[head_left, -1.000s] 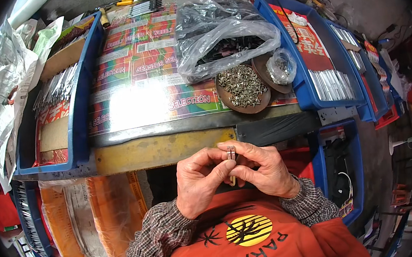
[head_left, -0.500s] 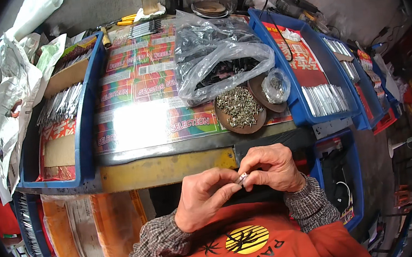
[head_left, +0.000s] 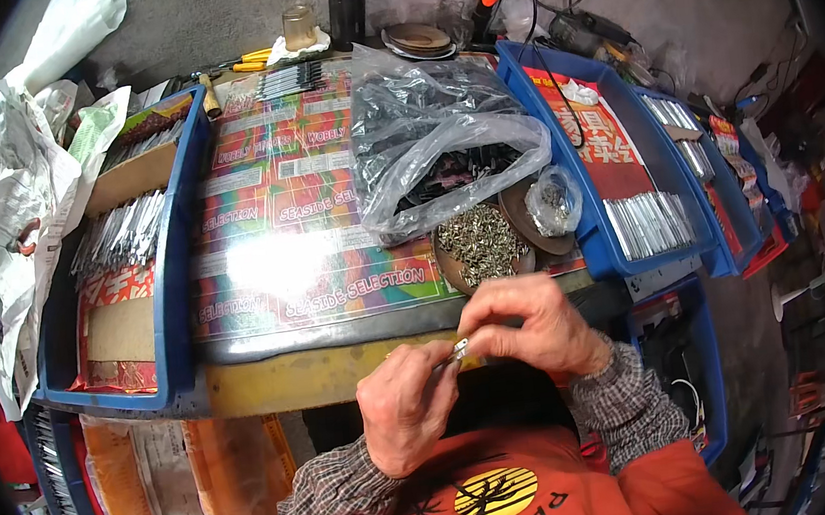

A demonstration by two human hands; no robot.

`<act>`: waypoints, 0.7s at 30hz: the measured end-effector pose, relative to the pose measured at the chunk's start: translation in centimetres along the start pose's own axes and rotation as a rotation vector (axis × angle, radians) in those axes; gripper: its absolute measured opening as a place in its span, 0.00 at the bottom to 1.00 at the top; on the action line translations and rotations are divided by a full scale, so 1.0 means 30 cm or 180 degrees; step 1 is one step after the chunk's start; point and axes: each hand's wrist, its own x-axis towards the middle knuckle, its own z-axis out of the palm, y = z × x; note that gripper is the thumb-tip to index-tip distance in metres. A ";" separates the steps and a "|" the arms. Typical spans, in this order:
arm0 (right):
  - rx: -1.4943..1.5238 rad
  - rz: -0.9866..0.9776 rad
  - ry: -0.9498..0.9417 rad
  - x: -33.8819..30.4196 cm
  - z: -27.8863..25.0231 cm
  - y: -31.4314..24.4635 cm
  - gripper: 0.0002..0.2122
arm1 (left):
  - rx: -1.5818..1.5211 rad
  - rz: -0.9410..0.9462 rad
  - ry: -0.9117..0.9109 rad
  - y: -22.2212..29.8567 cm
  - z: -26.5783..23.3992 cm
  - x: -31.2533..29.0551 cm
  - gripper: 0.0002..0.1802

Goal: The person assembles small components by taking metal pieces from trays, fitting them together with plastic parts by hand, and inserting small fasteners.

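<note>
1. A small metal piece point(head_left: 459, 348) is held between the two hands, in front of the body and just over the near edge of the table; its exact form cannot be told, as much of it is covered by the fingers.
2. By the left hand point(head_left: 408, 404), the piece is pinched with thumb and forefinger, the other fingers being curled in.
3. By the right hand point(head_left: 530, 326), the piece's other end appears to be gripped between thumb and fingertips.
4. Just beyond the right hand, a brown dish point(head_left: 451, 276) is heaped with small metal fittings point(head_left: 479, 240), its near rim being partly hidden by that hand.
5. Beside it, farther right, a small clear bag point(head_left: 554, 197) is set on a second dish point(head_left: 544, 241).
6. Beyond the dishes, dark pieces point(head_left: 469, 171) are seen in the mouth of a large clear plastic bag point(head_left: 415, 86).
7. To the right of the hands, silver strips point(head_left: 648, 225) are lined up in a blue tray point(head_left: 614, 258).
8. Well to the left, more strips point(head_left: 123, 233) are kept in another blue tray point(head_left: 177, 327).
</note>
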 end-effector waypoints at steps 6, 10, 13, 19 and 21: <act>-0.2417 -0.0610 0.0546 0.214 -0.110 0.066 0.03 | 0.0157 0.0056 0.0009 -0.030 -0.032 -0.006 0.10; -0.3059 -0.0735 0.0380 0.338 -0.135 0.171 0.02 | 0.0213 0.0079 -0.0023 -0.049 -0.043 -0.001 0.10; -0.3315 -0.0739 0.0168 0.386 -0.135 0.236 0.01 | 0.0149 0.0049 -0.0004 -0.062 -0.051 -0.005 0.11; -0.3513 -0.0609 -0.0146 0.410 -0.129 0.267 0.05 | 0.0050 -0.0026 0.0043 -0.077 -0.052 -0.009 0.11; -0.3501 -0.0660 -0.0104 0.406 -0.126 0.256 0.04 | 0.0041 -0.0031 0.0049 -0.077 -0.052 -0.008 0.11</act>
